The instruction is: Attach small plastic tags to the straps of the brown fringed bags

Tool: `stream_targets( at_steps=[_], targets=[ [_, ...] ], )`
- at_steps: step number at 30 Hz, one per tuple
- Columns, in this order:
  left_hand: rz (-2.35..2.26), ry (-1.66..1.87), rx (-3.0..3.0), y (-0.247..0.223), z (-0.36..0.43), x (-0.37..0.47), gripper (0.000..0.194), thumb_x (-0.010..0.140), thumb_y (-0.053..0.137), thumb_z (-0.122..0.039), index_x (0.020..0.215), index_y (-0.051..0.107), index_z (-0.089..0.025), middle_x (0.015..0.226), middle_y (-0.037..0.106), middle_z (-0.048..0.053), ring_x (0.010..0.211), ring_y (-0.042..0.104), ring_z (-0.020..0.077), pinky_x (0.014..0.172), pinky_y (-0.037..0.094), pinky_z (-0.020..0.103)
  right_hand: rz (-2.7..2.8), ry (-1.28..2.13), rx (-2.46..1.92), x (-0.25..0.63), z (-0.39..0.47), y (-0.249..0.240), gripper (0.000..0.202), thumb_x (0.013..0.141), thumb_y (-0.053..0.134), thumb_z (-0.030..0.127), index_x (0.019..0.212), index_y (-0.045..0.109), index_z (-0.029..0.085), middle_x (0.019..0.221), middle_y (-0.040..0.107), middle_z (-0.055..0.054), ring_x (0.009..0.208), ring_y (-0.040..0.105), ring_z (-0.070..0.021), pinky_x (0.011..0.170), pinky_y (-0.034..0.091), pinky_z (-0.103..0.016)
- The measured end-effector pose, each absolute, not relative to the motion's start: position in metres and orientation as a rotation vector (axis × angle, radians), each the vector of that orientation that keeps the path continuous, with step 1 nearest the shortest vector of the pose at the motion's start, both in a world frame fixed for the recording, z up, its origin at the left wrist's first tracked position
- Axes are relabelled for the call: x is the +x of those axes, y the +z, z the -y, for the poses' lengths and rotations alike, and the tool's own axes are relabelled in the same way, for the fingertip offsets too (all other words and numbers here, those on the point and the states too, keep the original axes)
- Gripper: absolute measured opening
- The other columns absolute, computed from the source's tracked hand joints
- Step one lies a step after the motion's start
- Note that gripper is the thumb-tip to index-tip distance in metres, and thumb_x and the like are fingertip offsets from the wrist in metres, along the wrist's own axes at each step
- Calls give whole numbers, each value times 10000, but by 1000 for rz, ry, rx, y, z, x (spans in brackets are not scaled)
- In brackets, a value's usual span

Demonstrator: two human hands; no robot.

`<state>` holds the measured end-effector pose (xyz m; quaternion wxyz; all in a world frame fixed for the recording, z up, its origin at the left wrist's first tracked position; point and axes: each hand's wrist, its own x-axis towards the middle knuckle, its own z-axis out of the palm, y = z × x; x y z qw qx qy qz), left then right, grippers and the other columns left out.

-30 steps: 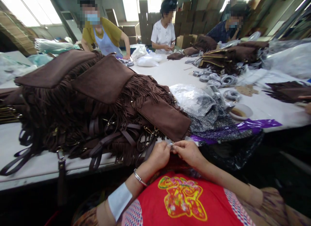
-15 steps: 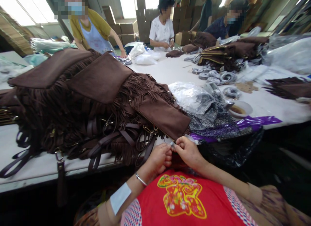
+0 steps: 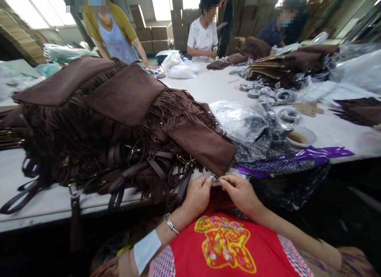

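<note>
In front of my red apron, both hands are close together at the near corner of a brown fringed bag [image 3: 205,144] with a gold zipper along its edge. My left hand [image 3: 199,193] is closed in a pinch, with a small pale bit at its fingertips that is too small to name. Thumb and finger of my right hand [image 3: 239,191] are pinched at the bag's zipper end. Left of my hands, dark brown straps [image 3: 156,168] with metal clasps hang from a big pile of similar fringed bags [image 3: 125,94].
A clear plastic bag [image 3: 238,120] lies on speckled dark cloth [image 3: 258,148] beside a bowl of brown liquid [image 3: 300,137]. Grey coiled rolls [image 3: 285,96] and more brown bags [image 3: 297,66] are farther right. Several people stand across the white table [image 3: 205,84].
My hands have shifted slightly; the left thumb now lies raised along its fingers, and the right fingertips are at the bag's zipper end. The view has tilted a little.
</note>
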<state>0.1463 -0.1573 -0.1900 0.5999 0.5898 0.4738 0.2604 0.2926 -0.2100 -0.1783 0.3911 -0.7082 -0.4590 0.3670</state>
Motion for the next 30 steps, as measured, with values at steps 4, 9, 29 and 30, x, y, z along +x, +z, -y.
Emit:
stream_targets(
  at_steps=[4,9,29,30],
  targets=[
    [-1080,681,1902,-190,161,143,308,938,397,-289,655,478,-196,614,496,-3,585,429,134,566,283,283,1054,1191,-1654,284,214,-180,394,838,560,465,563,504,188,493,425,47,470,381,-97,462,283,-245],
    [-1008,693,2071,-190,166,143,310,951,344,-257,696,512,-207,642,505,25,602,437,164,595,297,304,528,1557,-1318,270,214,-194,402,755,659,557,667,491,202,470,367,91,407,321,-72,410,265,-222],
    [-497,286,306,-171,161,146,271,841,591,-384,732,434,-191,483,210,-121,382,51,26,349,64,143,26,1893,-789,261,211,-180,323,799,633,433,1060,581,250,641,498,45,530,461,-116,503,382,-243],
    [-470,261,260,-171,160,146,260,858,573,-368,733,434,-186,487,202,-119,384,46,26,346,61,138,0,1894,-771,261,211,-181,315,794,640,416,1056,588,248,628,491,47,527,459,-115,502,381,-240]
  ],
)
